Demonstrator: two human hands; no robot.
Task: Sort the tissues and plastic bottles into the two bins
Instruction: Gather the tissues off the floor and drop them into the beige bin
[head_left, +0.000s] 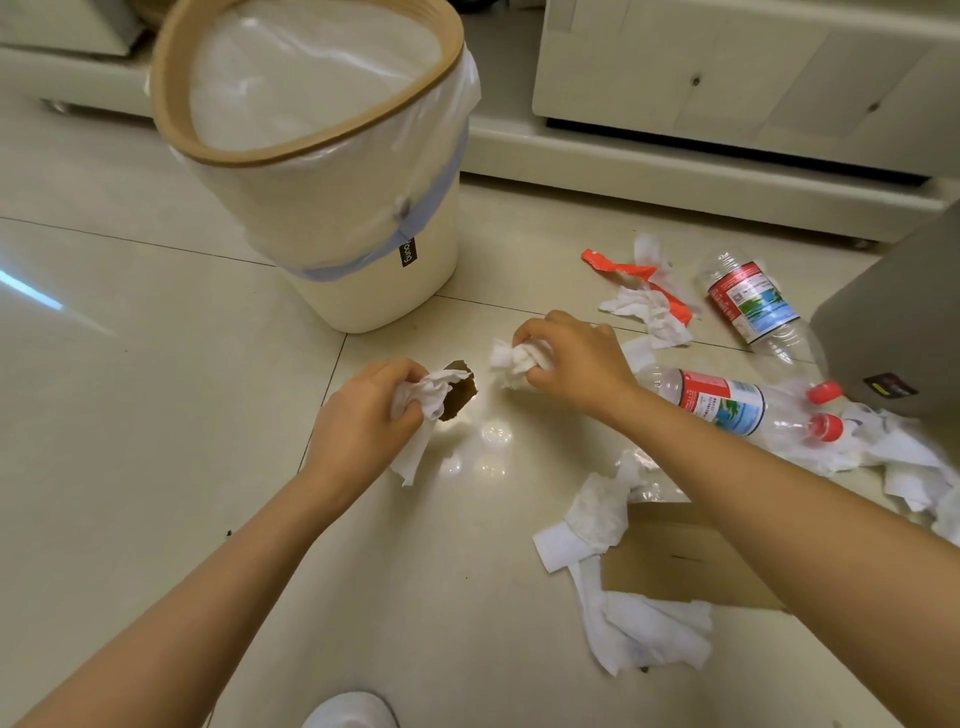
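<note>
My left hand (363, 415) grips a crumpled white tissue (423, 410) together with a scrap of brown cardboard (460, 392), low over the floor. My right hand (569, 361) is closed on another wadded tissue (511, 361). A white bin (311, 156) with a tan rim and a plastic liner stands just beyond both hands. At the right edge is part of a grey bin (904, 322). Two clear plastic bottles with red labels lie on the floor: one (748, 301) at the far right, one (727, 405) behind my right forearm. More tissues (644, 629) lie scattered to the right.
A flat piece of cardboard (675, 561) lies under my right forearm. A red wrapper (628, 273) sits among tissues near the far bottle. Cream cabinets (727, 78) line the back. A white shoe (348, 712) shows at the bottom. Bare tile floor spreads to the left.
</note>
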